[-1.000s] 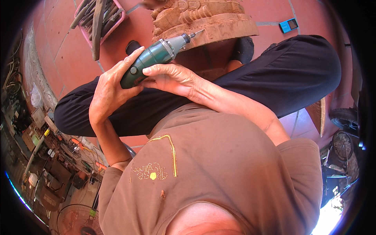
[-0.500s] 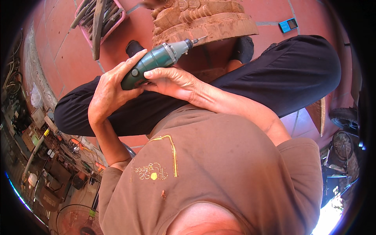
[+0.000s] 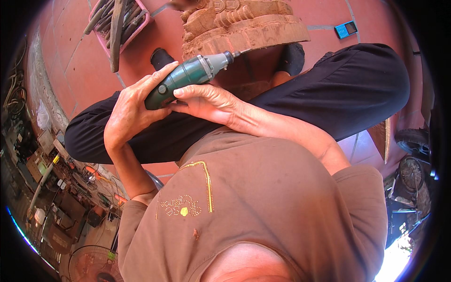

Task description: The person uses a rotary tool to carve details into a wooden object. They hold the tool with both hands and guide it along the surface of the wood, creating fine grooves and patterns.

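Both of my hands are around a dark green rotary tool (image 3: 185,77) with a grey nose and a thin metal bit that points right and away from me. My left hand (image 3: 134,105) wraps the rear of its body from the left side. From the right, my right hand (image 3: 206,101) grips its underside, with the thumb lying against the lower body near a round cap. Beyond the bit stands a carved wooden piece (image 3: 244,35) with a thick base. The bit's tip appears close to that base; whether they touch I cannot tell.
A pink basket (image 3: 146,21) full of chisel-like wooden-handled tools stands on the red tile floor at far left. A blue keypad phone (image 3: 346,30) lies at far right. Tools and cables clutter the left side, near a fan (image 3: 94,265). A wheel (image 3: 413,143) is at right.
The rotary tool's nose has shifted very slightly right and nearer to me. Both hands keep nearly the same grip.
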### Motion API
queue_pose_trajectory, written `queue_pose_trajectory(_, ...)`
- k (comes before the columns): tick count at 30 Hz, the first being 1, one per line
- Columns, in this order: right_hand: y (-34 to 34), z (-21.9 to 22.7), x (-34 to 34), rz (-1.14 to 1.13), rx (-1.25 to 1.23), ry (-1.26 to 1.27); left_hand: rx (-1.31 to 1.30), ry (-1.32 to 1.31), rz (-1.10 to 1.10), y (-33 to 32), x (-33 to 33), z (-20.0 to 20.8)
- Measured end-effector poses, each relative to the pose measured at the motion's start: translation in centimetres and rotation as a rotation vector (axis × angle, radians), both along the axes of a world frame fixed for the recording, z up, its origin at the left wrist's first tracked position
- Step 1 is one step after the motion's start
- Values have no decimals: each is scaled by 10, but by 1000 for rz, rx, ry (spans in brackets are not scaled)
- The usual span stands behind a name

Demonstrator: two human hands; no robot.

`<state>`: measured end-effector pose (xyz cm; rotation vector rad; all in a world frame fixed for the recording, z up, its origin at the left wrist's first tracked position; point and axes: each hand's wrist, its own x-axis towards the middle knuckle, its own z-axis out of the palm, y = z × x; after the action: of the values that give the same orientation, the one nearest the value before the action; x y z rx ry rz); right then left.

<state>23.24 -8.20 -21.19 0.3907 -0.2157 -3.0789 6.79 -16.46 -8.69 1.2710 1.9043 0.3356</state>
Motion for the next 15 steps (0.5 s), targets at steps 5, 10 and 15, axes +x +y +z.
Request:
queue_pose_trajectory(5, 1, 0, 0, 10, 3, -11, 71, 20, -17, -1, 0, -3)
queue_pose_trajectory(10, 3, -3, -3, 18, 2, -7, 80, 24, 3, -1, -1, -4)
queue_pose_trajectory(15, 6, -4, -6, 19, 19, 12, 61, 21, 28, -1, 0, -5)
